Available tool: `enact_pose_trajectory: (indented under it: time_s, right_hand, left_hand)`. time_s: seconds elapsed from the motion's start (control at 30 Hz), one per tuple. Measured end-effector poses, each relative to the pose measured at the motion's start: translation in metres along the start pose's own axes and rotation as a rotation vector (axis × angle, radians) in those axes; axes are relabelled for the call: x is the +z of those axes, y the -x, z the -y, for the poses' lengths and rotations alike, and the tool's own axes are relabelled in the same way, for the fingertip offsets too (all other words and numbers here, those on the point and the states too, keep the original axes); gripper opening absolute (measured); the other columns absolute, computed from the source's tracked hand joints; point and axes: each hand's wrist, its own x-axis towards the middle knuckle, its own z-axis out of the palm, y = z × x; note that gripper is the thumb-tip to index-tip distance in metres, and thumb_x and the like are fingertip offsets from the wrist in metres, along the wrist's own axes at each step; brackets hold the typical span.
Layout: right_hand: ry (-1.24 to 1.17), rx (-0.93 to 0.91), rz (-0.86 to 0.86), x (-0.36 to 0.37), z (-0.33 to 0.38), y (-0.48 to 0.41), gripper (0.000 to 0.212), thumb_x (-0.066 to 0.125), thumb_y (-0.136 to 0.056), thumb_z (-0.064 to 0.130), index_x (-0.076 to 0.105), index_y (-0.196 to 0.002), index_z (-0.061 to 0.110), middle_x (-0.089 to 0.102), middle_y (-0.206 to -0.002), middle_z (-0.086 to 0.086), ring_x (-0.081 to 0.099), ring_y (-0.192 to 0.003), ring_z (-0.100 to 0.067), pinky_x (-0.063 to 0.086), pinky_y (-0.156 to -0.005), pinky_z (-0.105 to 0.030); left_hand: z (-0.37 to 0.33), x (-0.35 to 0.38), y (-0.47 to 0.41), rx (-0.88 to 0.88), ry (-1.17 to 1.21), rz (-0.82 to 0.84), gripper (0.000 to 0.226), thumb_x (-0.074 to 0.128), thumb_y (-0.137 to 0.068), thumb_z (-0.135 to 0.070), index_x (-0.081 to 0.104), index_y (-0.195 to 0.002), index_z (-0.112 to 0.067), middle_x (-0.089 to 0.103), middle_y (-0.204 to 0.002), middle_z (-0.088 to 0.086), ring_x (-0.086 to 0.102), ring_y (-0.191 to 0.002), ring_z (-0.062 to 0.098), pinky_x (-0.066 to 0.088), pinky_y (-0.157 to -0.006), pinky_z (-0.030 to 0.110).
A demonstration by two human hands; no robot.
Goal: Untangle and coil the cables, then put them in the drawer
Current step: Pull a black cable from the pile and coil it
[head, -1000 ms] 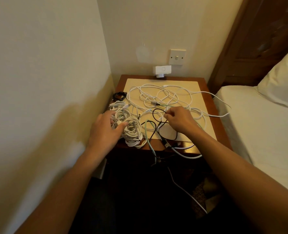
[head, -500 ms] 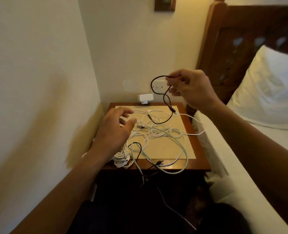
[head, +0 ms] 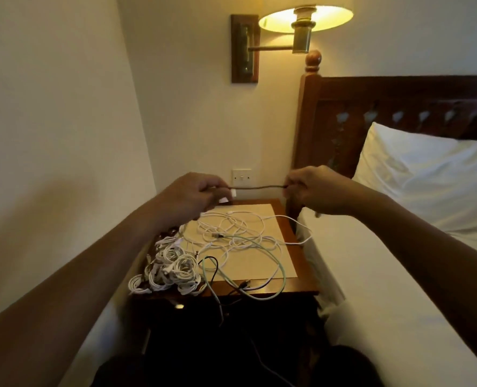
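Cable (head: 256, 187), short and dark, stretched level above tabletop (head: 301, 287), pinched by left hand (head: 195, 195) and right hand (head: 315, 191). Seems light, limp, thin; probably best taken near its ends, then looped loosely. White cables (head: 231, 233) lying tangled below.
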Motion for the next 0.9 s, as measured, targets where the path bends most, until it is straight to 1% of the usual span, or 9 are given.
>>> enact_pose_trajectory:
  time_s: [0.1, 0.17, 0.27, 0.4, 0.5, 0.6, 0.7, 0.77, 0.9]
  right_hand:
    - [0.018, 0.038, 0.014, 0.004, -0.024, 0.014, 0.024, 0.048, -0.108, 0.017, 0.066, -0.097, 0.029, 0.069, -0.098, 0.009, 0.065, -0.096, -0.012, 0.046, -0.072, -0.02]
    - [0.032, 0.036, -0.023, 0.003, -0.033, 0.027, 0.028, 0.049, -0.108, 0.014, 0.069, -0.096, 0.029, 0.068, -0.09, 0.016, 0.064, -0.09, -0.004, 0.042, -0.07, -0.018]
    - [-0.023, -0.017, 0.013, 0.004, -0.024, 0.046, 0.029, 0.052, -0.107, 0.014, 0.07, -0.094, 0.032, 0.065, -0.073, 0.029, 0.06, -0.078, 0.013, 0.039, -0.067, -0.016]
    - [-0.17, -0.181, 0.118, 0.01, 0.02, 0.071, 0.025, 0.055, -0.106, 0.022, 0.076, -0.095, 0.032, 0.072, -0.085, 0.018, 0.067, -0.083, -0.007, 0.052, -0.068, -0.024]
    - [-0.276, -0.218, 0.139, 0.004, 0.04, 0.082, 0.029, 0.056, -0.104, 0.029, 0.073, -0.081, 0.033, 0.066, -0.068, 0.018, 0.061, -0.066, -0.001, 0.045, -0.06, -0.013]
    - [-0.262, -0.194, 0.068, 0.003, 0.029, 0.079, 0.031, 0.056, -0.104, 0.029, 0.073, -0.078, 0.027, 0.063, -0.061, 0.012, 0.057, -0.058, -0.001, 0.043, -0.056, -0.015]
    - [-0.038, -0.088, -0.184, 0.007, -0.016, 0.066, 0.03, 0.058, -0.104, 0.028, 0.072, -0.078, 0.024, 0.063, -0.062, 0.011, 0.06, -0.061, -0.004, 0.045, -0.06, -0.021]
    - [0.083, 0.015, -0.284, 0.018, -0.05, 0.061, 0.029, 0.059, -0.104, 0.025, 0.07, -0.078, 0.024, 0.062, -0.067, 0.014, 0.061, -0.065, -0.006, 0.044, -0.061, -0.024]
    - [0.149, 0.205, -0.265, 0.048, -0.083, 0.051, 0.03, 0.057, -0.105, 0.025, 0.069, -0.078, 0.023, 0.071, -0.08, 0.001, 0.064, -0.075, -0.014, 0.049, -0.066, -0.028]
  left_hand:
    - [0.027, -0.018, 0.011, 0.013, -0.326, 0.0, 0.015, 0.059, -0.102, -0.036, 0.073, -0.098, -0.041, 0.07, -0.081, -0.009, 0.062, -0.075, 0.009, 0.043, -0.069, 0.029]
    - [0.045, -0.029, 0.02, -0.032, -0.366, -0.025, 0.022, 0.058, -0.103, -0.031, 0.071, -0.091, -0.043, 0.07, -0.076, -0.006, 0.063, -0.073, 0.016, 0.043, -0.067, 0.029]
    - [0.07, -0.04, 0.028, -0.041, -0.453, -0.107, 0.024, 0.061, -0.102, -0.023, 0.071, -0.088, -0.04, 0.071, -0.083, -0.015, 0.063, -0.08, 0.005, 0.043, -0.069, 0.019]
    - [0.099, -0.047, 0.023, -0.082, -0.553, -0.167, 0.024, 0.058, -0.103, -0.022, 0.071, -0.087, -0.034, 0.074, -0.092, -0.008, 0.066, -0.089, 0.02, 0.043, -0.073, 0.032]
    - [0.107, -0.045, 0.02, -0.081, -0.547, -0.192, 0.028, 0.056, -0.104, -0.021, 0.067, -0.082, -0.034, 0.074, -0.094, -0.004, 0.065, -0.089, 0.022, 0.038, -0.075, 0.03]
    - [0.101, -0.043, 0.022, -0.109, -0.529, -0.23, 0.031, 0.057, -0.104, -0.023, 0.065, -0.075, -0.033, 0.074, -0.094, -0.001, 0.063, -0.087, 0.021, 0.037, -0.075, 0.03]
    - [0.072, -0.038, 0.035, -0.131, -0.514, -0.138, 0.036, 0.056, -0.103, -0.025, 0.065, -0.071, -0.04, 0.071, -0.083, -0.015, 0.063, -0.082, 0.008, 0.039, -0.07, 0.027]
    - [0.04, -0.027, 0.05, -0.097, -0.383, -0.01, 0.033, 0.056, -0.104, -0.028, 0.073, -0.077, -0.035, 0.063, -0.063, -0.019, 0.056, -0.064, 0.0, 0.036, -0.063, 0.023]
    - [-0.018, -0.002, 0.079, 0.017, -0.012, 0.261, 0.03, 0.053, -0.104, -0.034, 0.078, -0.093, -0.022, 0.043, -0.053, -0.01, 0.034, -0.047, 0.005, 0.031, -0.051, 0.017]
